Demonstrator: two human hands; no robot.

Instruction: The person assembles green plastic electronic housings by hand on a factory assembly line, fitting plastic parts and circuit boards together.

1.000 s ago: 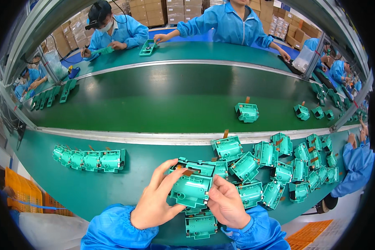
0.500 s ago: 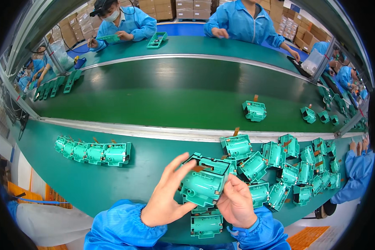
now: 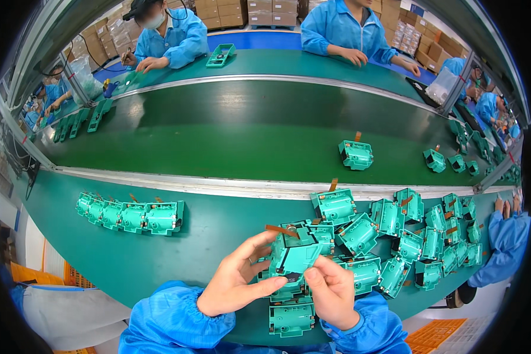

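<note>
A green plastic housing (image 3: 301,255) with a brown ribbon cable (image 3: 282,230) is held above the table in front of me, tilted so one end shows. My left hand (image 3: 239,286) closes on its left side, thumb below and fingers partly behind it. My right hand (image 3: 334,290) pinches its lower right corner between thumb and fingers. Directly beneath lies another green housing (image 3: 291,318) at the table's near edge, and one more is partly hidden behind my hands. A crowd of similar housings (image 3: 364,273) covers the table to the right.
A short row of green housings (image 3: 161,217) lies at the left. Beyond the metal rail (image 3: 218,184), a green conveyor belt (image 3: 218,153) carries several housings (image 3: 356,154). Two co-workers in blue sit across, near a green frame part (image 3: 220,56). Another person's sleeve (image 3: 504,248) is at right.
The held housing has been turned from its broad ribbed face to its end, and its ribbon now points left. My left fingers have curled in. The belt's housings have shifted slightly left.
</note>
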